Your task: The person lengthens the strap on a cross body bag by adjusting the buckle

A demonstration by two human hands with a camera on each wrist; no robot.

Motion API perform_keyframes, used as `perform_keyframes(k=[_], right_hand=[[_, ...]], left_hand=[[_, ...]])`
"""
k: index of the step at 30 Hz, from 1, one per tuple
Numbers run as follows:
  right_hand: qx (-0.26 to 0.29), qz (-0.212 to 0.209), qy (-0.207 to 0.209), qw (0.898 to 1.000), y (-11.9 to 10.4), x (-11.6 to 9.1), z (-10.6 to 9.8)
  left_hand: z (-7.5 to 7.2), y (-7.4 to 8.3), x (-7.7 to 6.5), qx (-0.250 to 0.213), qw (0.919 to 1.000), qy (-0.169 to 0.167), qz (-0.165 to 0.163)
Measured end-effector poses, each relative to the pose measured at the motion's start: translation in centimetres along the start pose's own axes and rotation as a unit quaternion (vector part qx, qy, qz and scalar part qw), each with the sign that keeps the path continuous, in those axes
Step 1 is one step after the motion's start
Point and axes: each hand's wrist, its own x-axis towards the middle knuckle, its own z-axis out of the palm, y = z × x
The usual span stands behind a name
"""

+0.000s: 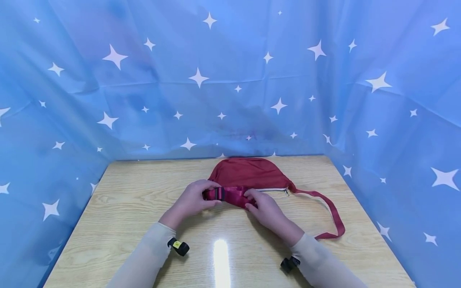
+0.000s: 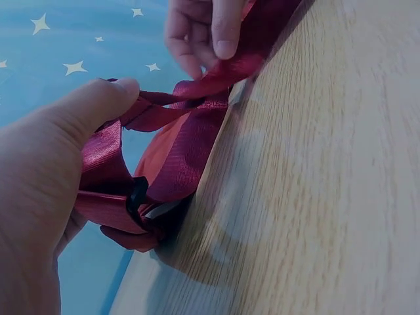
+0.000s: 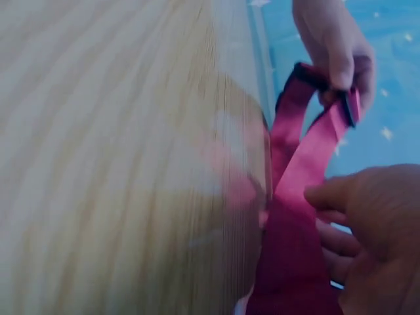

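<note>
A dark red waist bag (image 1: 248,172) lies near the table's back edge, its white-edged zipper toward me. In front of it, a shiny red strap (image 1: 235,197) stretches between both hands. My left hand (image 1: 192,199) pinches the strap's left end beside a black buckle (image 1: 219,194); in the left wrist view the webbing loops under the thumb (image 2: 121,92). Farther right, my right hand (image 1: 268,210) holds the strap between thumb and fingers. The right wrist view has the thumb at the webbing's edge (image 3: 295,190), with the other fingers partly hidden behind it.
The bag's other strap (image 1: 336,220) curves across the right of the wooden table (image 1: 137,200) and passes behind the right forearm. A small zipper pull (image 1: 286,193) hangs at the bag's right end. Blue star-patterned cloth (image 1: 234,100) encloses the back and sides.
</note>
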Motion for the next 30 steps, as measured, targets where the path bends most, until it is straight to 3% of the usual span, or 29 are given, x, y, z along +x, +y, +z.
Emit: perform_keyframes(k=[4, 10, 19, 24, 30], right_hand=[[0.006, -0.015, 0.017, 1.000, -0.5, 0.2, 0.2], [-0.011, -0.048, 0.051, 0.997, 0.6, -0.1, -0.5], [-0.025, -0.043, 0.037, 0.998, 1.5, 0.0, -1.4], [-0.018, -0.059, 0.026, 0.998, 0.0, 0.4, -0.9], [-0.036, -0.134, -0.003, 0.990, -3.5, 2.5, 0.4]], left_hand=[[0.1, 0.0, 0.0, -0.001, 1.0000, -0.002, 0.001], [0.0, -0.2, -0.1, 0.011, 0.9999, -0.005, 0.006], [0.0, -0.5, -0.1, 0.055, 0.9977, -0.017, 0.034], [0.1, -0.4, 0.0, 0.052, 0.9979, -0.016, 0.034], [0.4, -0.5, 0.2, 0.059, 0.9970, -0.021, 0.045]])
